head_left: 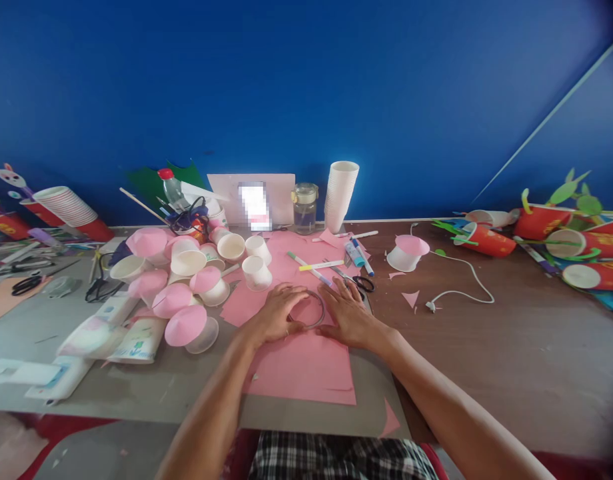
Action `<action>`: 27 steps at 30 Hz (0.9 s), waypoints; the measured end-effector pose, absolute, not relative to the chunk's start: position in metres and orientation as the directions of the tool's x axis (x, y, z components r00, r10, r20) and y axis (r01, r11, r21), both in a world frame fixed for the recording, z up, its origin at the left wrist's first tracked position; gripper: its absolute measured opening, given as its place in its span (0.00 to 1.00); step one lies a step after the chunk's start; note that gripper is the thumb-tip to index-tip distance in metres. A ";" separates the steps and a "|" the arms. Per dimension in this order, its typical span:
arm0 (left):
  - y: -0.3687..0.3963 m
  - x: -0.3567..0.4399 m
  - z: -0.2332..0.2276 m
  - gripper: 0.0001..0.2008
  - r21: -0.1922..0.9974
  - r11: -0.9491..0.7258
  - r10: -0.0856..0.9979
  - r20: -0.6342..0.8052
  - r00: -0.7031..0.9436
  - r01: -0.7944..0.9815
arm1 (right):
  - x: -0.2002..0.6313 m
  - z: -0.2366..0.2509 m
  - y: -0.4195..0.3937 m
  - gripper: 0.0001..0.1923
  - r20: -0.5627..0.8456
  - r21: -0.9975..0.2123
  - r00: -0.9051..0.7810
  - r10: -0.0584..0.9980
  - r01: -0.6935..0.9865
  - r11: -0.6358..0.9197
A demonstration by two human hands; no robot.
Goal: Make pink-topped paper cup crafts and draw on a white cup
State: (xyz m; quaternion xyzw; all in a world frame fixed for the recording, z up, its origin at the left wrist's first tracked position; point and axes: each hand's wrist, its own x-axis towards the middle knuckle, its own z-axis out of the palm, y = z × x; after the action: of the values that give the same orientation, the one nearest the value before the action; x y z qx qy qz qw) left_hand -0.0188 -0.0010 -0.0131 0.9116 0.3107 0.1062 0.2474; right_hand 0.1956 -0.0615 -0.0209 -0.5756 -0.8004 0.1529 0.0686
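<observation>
A thin grey ring (pixel 323 313) lies on a stack of pink paper (pixel 306 370) in front of me. My left hand (pixel 279 313) rests at the ring's left side, thumb and fingers stretched out along its edge. From the right, my right hand (pixel 350 319) lies with spread fingers, its thumb near the ring's lower edge. Just beyond the right fingers are black-handled scissors (pixel 364 283), partly covered. A yellow marker (pixel 320 265) and a green-capped marker (pixel 306 269) lie on the paper above the hands.
Several white paper cups with pink paper cones (pixel 185 325) crowd the left. A tall cup stack (pixel 342 193), a glass jar (pixel 305 208) and a propped, blurred phone (pixel 255 205) stand by the blue wall. Rightward are a white cable (pixel 474 267) and red cups (pixel 541 221).
</observation>
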 end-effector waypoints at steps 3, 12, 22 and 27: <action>-0.001 -0.019 -0.014 0.33 0.513 -0.685 0.620 0.038 0.784 0.517 | 0.196 -0.022 -0.061 0.46 -0.056 -0.323 -0.327 0.943 0.900 0.293; -0.001 -0.018 -0.011 0.34 0.507 -0.692 0.616 0.044 0.787 0.514 | 0.197 -0.028 -0.061 0.46 -0.031 -0.313 -0.341 0.940 0.896 0.315; -0.002 -0.019 -0.012 0.34 0.512 -0.641 0.659 -0.016 0.752 0.573 | 0.215 -0.035 -0.044 0.20 0.391 -0.462 -0.053 0.919 0.853 0.245; -0.003 -0.017 -0.012 0.32 0.503 -0.653 0.661 0.014 0.750 0.566 | 0.222 -0.042 -0.036 0.18 0.346 -0.397 0.017 0.938 0.909 0.130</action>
State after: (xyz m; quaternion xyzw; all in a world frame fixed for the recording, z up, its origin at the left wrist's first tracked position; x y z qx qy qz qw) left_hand -0.0166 -0.0028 -0.0125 0.9037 0.3397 0.0984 0.2414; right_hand 0.2222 -0.0359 -0.0420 -0.6591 -0.7004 0.0268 0.2725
